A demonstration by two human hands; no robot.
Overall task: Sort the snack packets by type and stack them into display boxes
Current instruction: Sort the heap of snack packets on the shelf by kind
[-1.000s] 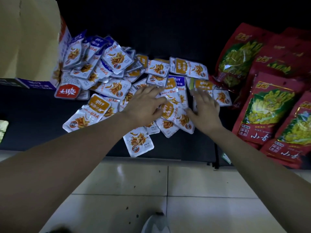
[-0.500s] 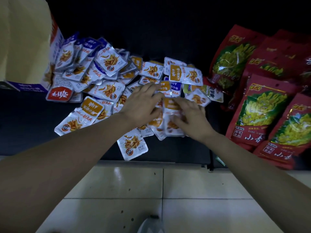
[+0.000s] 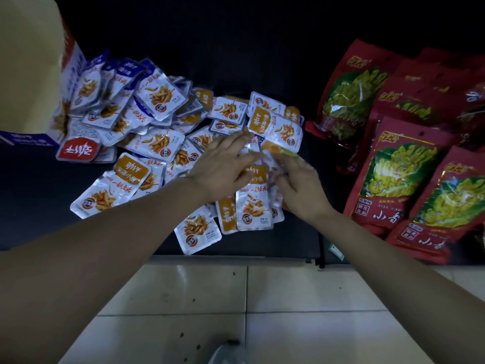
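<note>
Several small silver fish-snack packets (image 3: pixel 154 143) with orange or blue labels lie heaped on a dark shelf (image 3: pixel 36 206). My left hand (image 3: pixel 223 166) rests with straight fingers on a small gathered stack of orange-label packets (image 3: pixel 253 206) at the heap's near right. Touching that stack from the right, my right hand (image 3: pixel 299 185) has its fingers curled round some blurred packets. An open display box (image 3: pixel 70 64) stands at the far left, with blue-label packets leaning against it.
Large red snack bags (image 3: pixel 393 174) cover the right part of the shelf. One red-label packet (image 3: pixel 78 151) lies by the box. The shelf's front edge (image 3: pixel 236 258) runs above a pale tiled floor (image 3: pixel 288 311), where my shoe tip (image 3: pixel 225 353) shows.
My right hand slid left, sweeping loose packets toward my left hand. Both hands now meet over a small stack. The view shifted slightly.
</note>
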